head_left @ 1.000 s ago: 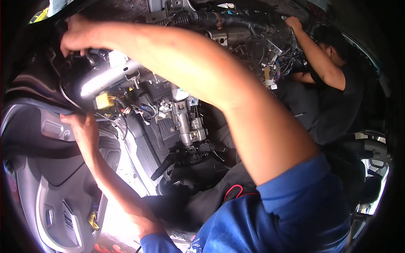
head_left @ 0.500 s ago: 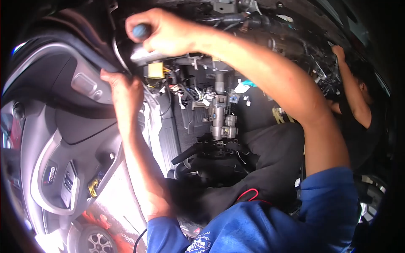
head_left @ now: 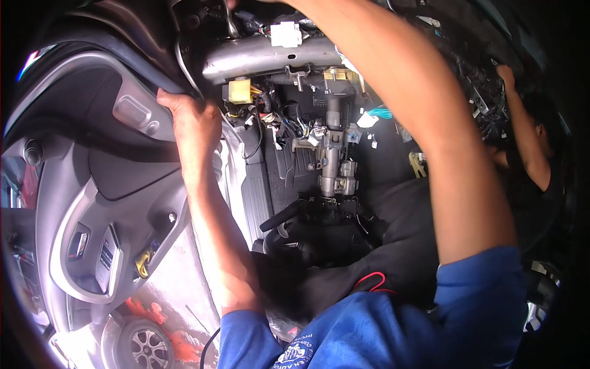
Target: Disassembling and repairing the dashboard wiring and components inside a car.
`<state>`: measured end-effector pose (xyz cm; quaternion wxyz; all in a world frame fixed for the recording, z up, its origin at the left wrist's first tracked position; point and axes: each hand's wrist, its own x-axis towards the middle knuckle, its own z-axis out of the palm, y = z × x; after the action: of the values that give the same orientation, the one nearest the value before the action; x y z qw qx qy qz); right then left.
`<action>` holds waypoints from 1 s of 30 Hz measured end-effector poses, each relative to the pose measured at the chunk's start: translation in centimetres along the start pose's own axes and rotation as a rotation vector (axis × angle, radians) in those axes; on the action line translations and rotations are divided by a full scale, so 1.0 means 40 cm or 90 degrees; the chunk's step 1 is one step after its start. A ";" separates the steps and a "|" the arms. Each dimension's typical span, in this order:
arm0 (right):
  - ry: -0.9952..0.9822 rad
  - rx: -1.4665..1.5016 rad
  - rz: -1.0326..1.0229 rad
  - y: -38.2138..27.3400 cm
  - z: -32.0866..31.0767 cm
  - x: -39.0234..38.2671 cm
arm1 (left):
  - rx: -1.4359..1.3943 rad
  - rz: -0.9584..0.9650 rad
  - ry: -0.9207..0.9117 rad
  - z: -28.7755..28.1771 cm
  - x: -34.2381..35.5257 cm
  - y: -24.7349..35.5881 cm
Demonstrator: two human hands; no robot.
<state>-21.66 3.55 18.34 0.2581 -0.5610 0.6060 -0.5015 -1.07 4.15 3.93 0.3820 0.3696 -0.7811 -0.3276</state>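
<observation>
My left hand (head_left: 195, 123) is closed round the dark edge of the door frame (head_left: 187, 77), with the thumb laid out to the left and the other fingers partly hidden. Almost all of my right hand (head_left: 231, 3) is cut off by the top of the picture, so what its fingers hold is hidden. Just beneath it a thin metal shaft (head_left: 232, 27) points down toward a thick grey metal crossbeam (head_left: 252, 58). A white connector block (head_left: 286, 34) sits on this beam. Under the beam are a yellow connector box (head_left: 241, 91) and loose wiring.
An open grey car door (head_left: 86, 178) fills the left side. The bare steering column (head_left: 333, 154) runs down the middle, above my dark-trousered legs. At the far right a co-worker's arm (head_left: 522, 132) reaches into the same dashboard frame. A wheel (head_left: 147, 347) shows at lower left.
My right hand, which held a blue-ended tool handle, has moved up and mostly out of view, uncovering the crossbeam and white connector. My left hand keeps its hold on the frame.
</observation>
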 end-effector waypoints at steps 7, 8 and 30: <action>-0.171 0.050 -0.240 0.100 0.124 -0.112 | 0.104 0.044 0.041 -0.011 -0.002 -0.039; -0.266 0.163 -0.120 0.089 0.090 -0.076 | 0.104 0.043 0.040 -0.012 0.001 -0.035; -0.264 0.129 -0.169 0.106 0.068 -0.068 | -0.009 -0.027 0.003 -0.001 0.004 0.006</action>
<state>-20.40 4.67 12.87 0.3640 -0.6975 0.4080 -0.4633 -1.17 4.13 4.21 0.3795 0.3845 -0.7697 -0.3401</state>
